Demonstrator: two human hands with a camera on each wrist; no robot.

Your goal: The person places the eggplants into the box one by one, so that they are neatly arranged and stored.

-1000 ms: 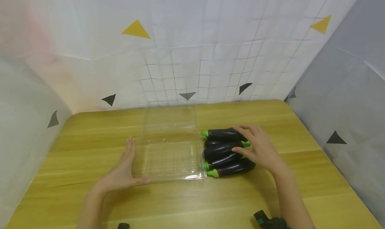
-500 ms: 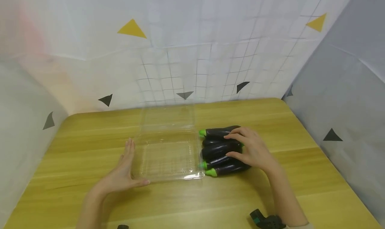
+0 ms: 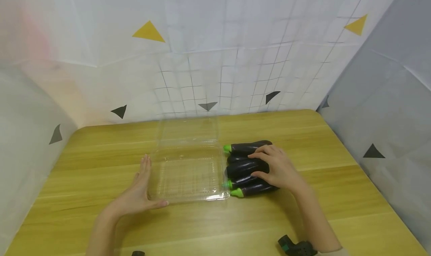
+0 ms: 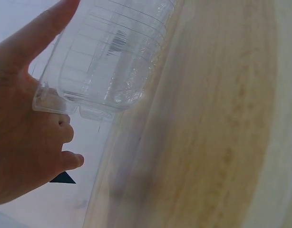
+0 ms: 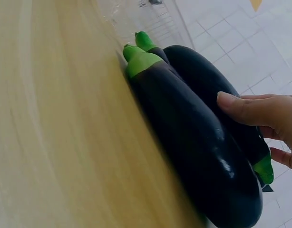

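Your right hand (image 3: 276, 170) curves over the row from 3 o'clock, thumb and fingers pinching the middle eggplant (image 3: 245, 168); how firmly, I cannot tell. Your left hand (image 3: 134, 190) is spread, thumb along the 6 o'clock side of the clear container (image 3: 217, 197), fingers along its 9 o'clock side. The gripped eggplant lies just beside the container, at its 3 o'clock, its long axis running roughly from 9 to 3 o'clock and its green stem (image 5: 264, 170) pointing to 3, below your hand. The nearest eggplant (image 3: 259, 188) lies nearly parallel, stem towards 9 o'clock; the farthest eggplant (image 3: 250, 147) points to 9 as well. The container's lid (image 3: 188, 129) is folded back at 12 o'clock. Beneath everything you have a yellowish wood-grained table (image 3: 208, 226) with rounded far corners. Beyond it, at 12 o'clock, rises a whitish back wall (image 3: 208, 31) with grid lines, yellow triangles (image 3: 149, 31) and dark triangles (image 3: 119, 111); a greyish side wall (image 3: 400, 110) closes your 3 o'clock.
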